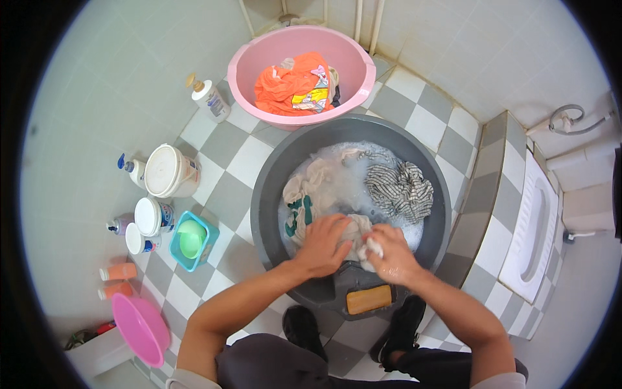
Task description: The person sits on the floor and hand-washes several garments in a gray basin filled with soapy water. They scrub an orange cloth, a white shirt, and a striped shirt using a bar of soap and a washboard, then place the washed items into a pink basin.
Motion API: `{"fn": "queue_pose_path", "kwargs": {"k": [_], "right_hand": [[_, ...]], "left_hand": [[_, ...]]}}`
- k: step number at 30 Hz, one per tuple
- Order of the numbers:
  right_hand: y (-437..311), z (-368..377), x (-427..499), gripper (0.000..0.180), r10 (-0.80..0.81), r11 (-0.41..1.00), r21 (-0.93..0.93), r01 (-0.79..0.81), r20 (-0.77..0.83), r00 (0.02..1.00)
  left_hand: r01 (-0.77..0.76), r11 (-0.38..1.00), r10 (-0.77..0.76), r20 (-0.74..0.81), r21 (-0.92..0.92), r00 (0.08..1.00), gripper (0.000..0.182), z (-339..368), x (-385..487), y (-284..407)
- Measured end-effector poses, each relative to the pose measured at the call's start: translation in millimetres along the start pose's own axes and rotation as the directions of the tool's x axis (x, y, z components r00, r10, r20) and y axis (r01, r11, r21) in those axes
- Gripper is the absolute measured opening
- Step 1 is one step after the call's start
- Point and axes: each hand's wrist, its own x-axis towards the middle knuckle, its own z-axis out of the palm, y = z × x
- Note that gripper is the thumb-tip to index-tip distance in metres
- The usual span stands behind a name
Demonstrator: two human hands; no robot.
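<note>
A large dark grey plastic tub of sudsy water stands on the tiled floor before me. My right hand grips a bunched part of a wet whitish cloth at the tub's near side. Over the cloth's left side is my left hand, its fingers apart and thumb held out. A striped garment lies at the right of the water. Pale fabric with dark green parts floats at the left. An orange-yellow bar of soap rests on the tub's near ledge, between my shoes.
A pink basin with orange clothing stands beyond the tub. Left are a pump bottle, a white lidded bucket, more containers and a turquoise basket. A small pink basin leans lower left. A raised squat toilet is at right.
</note>
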Motion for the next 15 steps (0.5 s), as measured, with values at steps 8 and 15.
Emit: {"fn": "queue_pose_path", "kwargs": {"k": [8, 15], "right_hand": [[-0.3, 49.1, 27.7, 0.027, -0.027, 0.971, -0.239, 0.010, -0.071, 0.997], [13.6, 44.7, 114.7, 0.018, 0.197, 0.940, -0.275, -0.202, -0.045, 0.979]], "left_hand": [[0.210, 0.949, -0.245, 0.134, 0.234, 0.960, 0.041, 35.7, 14.2, -3.3], [0.236, 0.934, -0.265, 0.077, 0.268, 0.961, 0.020, 41.2, 74.7, -55.7]]}}
